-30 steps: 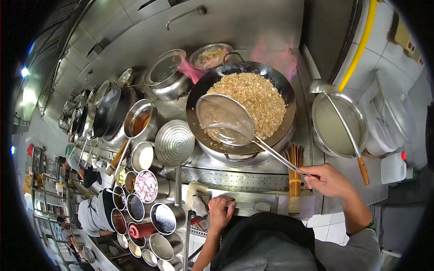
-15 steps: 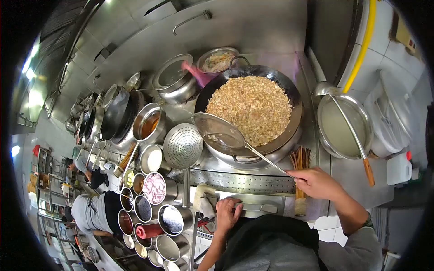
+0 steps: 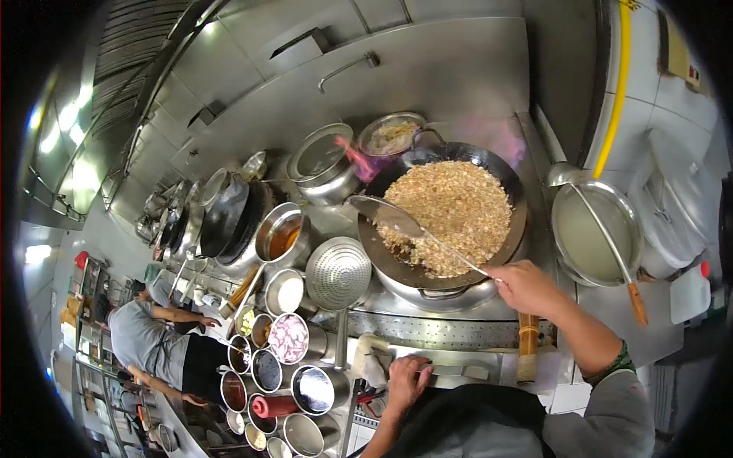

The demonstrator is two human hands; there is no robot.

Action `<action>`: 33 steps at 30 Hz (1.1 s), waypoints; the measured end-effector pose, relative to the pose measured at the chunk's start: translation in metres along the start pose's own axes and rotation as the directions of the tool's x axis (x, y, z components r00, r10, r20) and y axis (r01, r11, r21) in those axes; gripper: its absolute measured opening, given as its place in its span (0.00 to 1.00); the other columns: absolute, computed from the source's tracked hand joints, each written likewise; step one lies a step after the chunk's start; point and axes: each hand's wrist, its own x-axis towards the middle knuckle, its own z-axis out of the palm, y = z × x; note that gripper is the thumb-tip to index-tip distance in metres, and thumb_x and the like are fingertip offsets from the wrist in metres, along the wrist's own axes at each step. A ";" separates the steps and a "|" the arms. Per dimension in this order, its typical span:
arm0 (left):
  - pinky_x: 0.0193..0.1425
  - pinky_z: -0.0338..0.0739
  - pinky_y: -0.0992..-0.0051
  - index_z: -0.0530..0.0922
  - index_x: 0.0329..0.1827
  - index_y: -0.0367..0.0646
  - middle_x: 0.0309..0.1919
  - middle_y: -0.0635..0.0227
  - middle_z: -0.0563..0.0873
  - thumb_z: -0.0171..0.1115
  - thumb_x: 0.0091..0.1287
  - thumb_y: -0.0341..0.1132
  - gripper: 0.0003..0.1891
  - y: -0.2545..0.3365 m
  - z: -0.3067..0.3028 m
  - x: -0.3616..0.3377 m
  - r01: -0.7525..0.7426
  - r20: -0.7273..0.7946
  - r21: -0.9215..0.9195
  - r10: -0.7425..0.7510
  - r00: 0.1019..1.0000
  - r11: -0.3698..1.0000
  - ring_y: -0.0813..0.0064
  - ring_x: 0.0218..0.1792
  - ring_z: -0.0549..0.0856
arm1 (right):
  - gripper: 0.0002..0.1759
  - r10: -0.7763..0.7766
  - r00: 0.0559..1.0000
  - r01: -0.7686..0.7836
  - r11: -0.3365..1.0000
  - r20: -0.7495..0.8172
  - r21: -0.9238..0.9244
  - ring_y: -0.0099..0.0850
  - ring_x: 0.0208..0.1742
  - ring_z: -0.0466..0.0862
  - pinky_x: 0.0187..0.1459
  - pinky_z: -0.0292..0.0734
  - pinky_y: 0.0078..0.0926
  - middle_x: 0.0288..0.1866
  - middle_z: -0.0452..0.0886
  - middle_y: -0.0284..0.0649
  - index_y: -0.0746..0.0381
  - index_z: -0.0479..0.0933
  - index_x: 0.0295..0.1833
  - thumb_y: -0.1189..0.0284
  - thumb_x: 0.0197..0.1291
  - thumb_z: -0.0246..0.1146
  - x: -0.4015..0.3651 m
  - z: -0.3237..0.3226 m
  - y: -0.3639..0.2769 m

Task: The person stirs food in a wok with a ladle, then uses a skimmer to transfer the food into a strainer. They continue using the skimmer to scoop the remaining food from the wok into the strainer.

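My right hand (image 3: 523,288) grips the thin metal handle of a wire-mesh skimmer (image 3: 387,216). The skimmer's round head is over the left side of a large black wok (image 3: 500,256). A thick layer of light brown chopped food (image 3: 449,210) fills the wok, with a dark bare patch at its lower left. My left hand (image 3: 408,382) rests on the front edge of the stove, fingers loosely bent and holding nothing. Beside it lies a folded cloth (image 3: 371,359). A bamboo brush (image 3: 527,347) stands below my right wrist.
Pink flames (image 3: 496,141) show behind the wok. A perforated ladle (image 3: 339,273) lies left of it, near pots and several seasoning containers (image 3: 289,338). On the right, a ladle (image 3: 603,229) rests across a basin of cloudy liquid (image 3: 584,221). Another person (image 3: 156,332) stands at far left.
The view has shifted, so the scene sits lower and further right. The skimmer has moved up and left relative to the wok, exposing a dark patch in the food. My left hand stays put.
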 end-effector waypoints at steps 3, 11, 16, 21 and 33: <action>0.60 0.71 0.59 0.85 0.48 0.45 0.43 0.64 0.86 0.71 0.65 0.38 0.12 -0.002 0.000 -0.002 -0.001 0.006 -0.001 0.001 1.000 1.000 0.58 0.50 0.82 | 0.20 0.001 0.999 -0.004 0.998 -0.046 -0.060 0.54 0.44 0.86 0.47 0.80 0.51 0.38 0.85 0.59 0.65 0.80 0.59 0.79 0.63 0.54 0.021 -0.005 -0.001; 0.58 0.71 0.60 0.85 0.47 0.47 0.42 0.64 0.86 0.72 0.63 0.39 0.12 0.000 0.002 0.000 0.000 -0.033 0.014 0.001 0.999 1.000 0.58 0.48 0.82 | 0.23 -0.008 0.986 0.081 0.898 0.166 -0.434 0.49 0.41 0.88 0.42 0.83 0.47 0.39 0.85 0.51 0.62 0.77 0.65 0.78 0.64 0.55 0.017 -0.028 0.000; 0.58 0.70 0.61 0.85 0.45 0.47 0.42 0.65 0.86 0.73 0.63 0.38 0.11 -0.002 0.004 0.000 0.010 -0.014 0.000 -0.010 1.000 1.000 0.60 0.48 0.82 | 0.25 0.078 0.988 0.001 0.852 0.129 -0.523 0.48 0.39 0.87 0.42 0.82 0.47 0.37 0.84 0.49 0.60 0.79 0.65 0.78 0.61 0.56 -0.016 -0.071 0.018; 0.60 0.70 0.60 0.85 0.46 0.47 0.42 0.66 0.86 0.72 0.64 0.39 0.11 -0.001 0.005 -0.001 0.002 -0.018 -0.011 -0.002 1.000 1.000 0.60 0.49 0.82 | 0.24 0.086 0.993 -0.114 0.899 -0.084 -0.423 0.52 0.42 0.86 0.47 0.81 0.49 0.38 0.85 0.53 0.60 0.82 0.62 0.80 0.60 0.55 -0.003 -0.074 0.044; 0.61 0.76 0.59 0.85 0.48 0.42 0.48 0.62 0.88 0.70 0.66 0.32 0.09 0.026 -0.029 -0.021 0.118 -0.076 -0.230 -0.139 0.987 0.966 0.55 0.54 0.84 | 0.22 0.081 0.977 -0.131 0.958 -0.197 -0.257 0.55 0.39 0.85 0.46 0.80 0.50 0.38 0.85 0.56 0.58 0.82 0.62 0.77 0.62 0.58 -0.019 -0.088 0.044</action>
